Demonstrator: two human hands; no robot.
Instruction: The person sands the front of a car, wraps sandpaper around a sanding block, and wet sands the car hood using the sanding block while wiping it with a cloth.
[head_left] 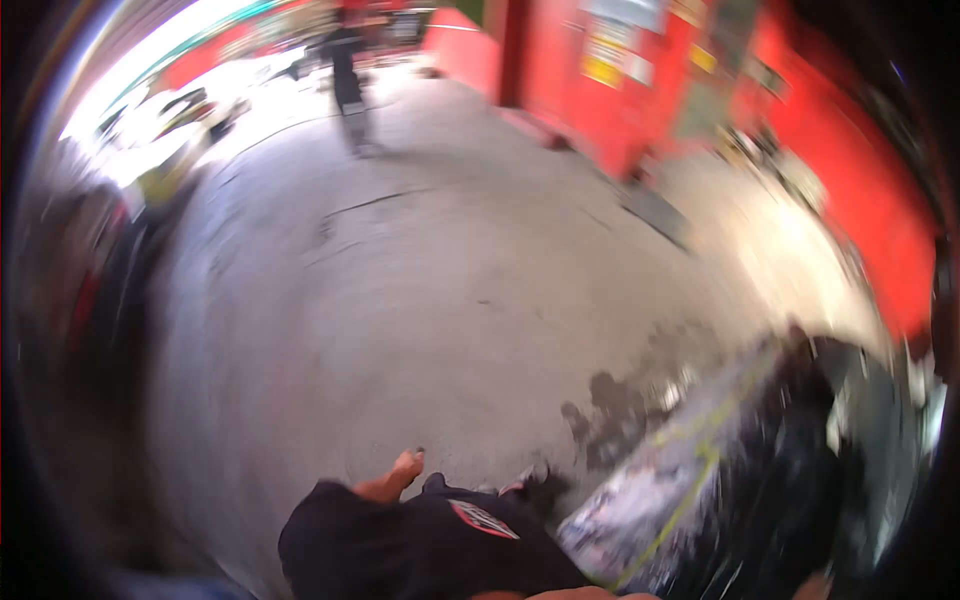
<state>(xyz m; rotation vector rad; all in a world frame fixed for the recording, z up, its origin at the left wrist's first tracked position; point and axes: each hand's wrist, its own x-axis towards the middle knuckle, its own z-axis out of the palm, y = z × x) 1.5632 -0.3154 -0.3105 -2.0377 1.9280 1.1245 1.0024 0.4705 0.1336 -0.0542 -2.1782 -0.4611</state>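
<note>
My left hand (408, 466) hangs low in front of my dark shirt (430, 540), over the grey floor. Its fingers look curled, with a small dark thing at their tip that is too blurred to name. Of my right arm (590, 594), only a strip of skin shows at the bottom edge. A blurred skin-coloured patch (816, 586) lies farther right, and I cannot tell whether it is my right hand. Beside me on the right is a bulky black and whitish thing (690, 500) with a yellow-green line across it.
Grey floor (400, 280) with a dark wet patch (610, 415) spreads ahead. A person in dark clothes (345, 80) stands at the far left. Red structures (560, 70) and a red wall (860, 160) are at the right. Blurred vehicle-like shapes (170, 150) line the left.
</note>
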